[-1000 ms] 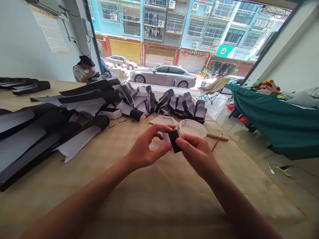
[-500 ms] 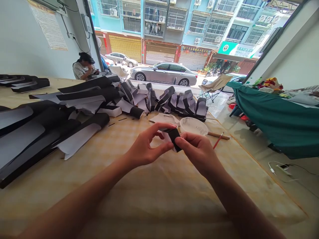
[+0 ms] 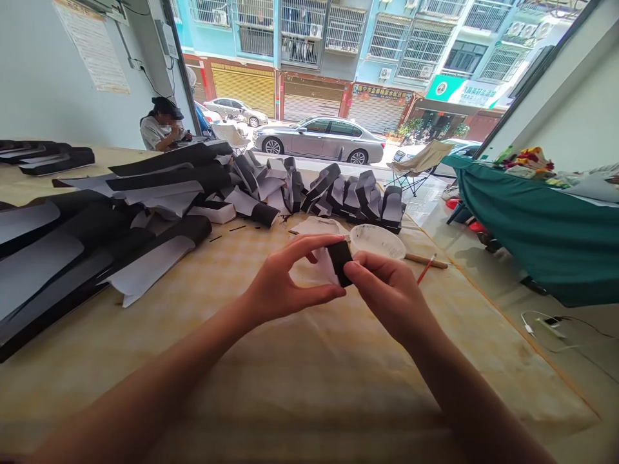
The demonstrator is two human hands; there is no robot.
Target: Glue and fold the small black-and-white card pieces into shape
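Observation:
Above the middle of the table, both hands hold a small folded piece of card point(image 3: 340, 263), black on one face and white on the other. My left hand point(image 3: 278, 283) spans it, index finger along the top end and thumb at the lower end. My right hand point(image 3: 391, 293) pinches its right edge between thumb and fingers, the fingertips partly hidden behind. Just beyond the hands are a white shallow round dish point(image 3: 378, 243) with dark specks and a sheet of white paper point(image 3: 316, 225). A wooden stick point(image 3: 428, 261) and a red pencil point(image 3: 425, 270) lie right of the dish.
Long black-and-white card shapes point(image 3: 155, 261) are heaped on the left of the table point(image 3: 290, 386). Smaller folded ones point(image 3: 367, 193) stand along the back. A person point(image 3: 162, 125) sits beyond the far left. A green-draped table point(image 3: 522, 238) and a folding chair point(image 3: 420, 161) stand right.
My left thumb has shifted down and right to the card's lower end, widening the grip. More of the card's black face now shows. My right hand keeps its pinch.

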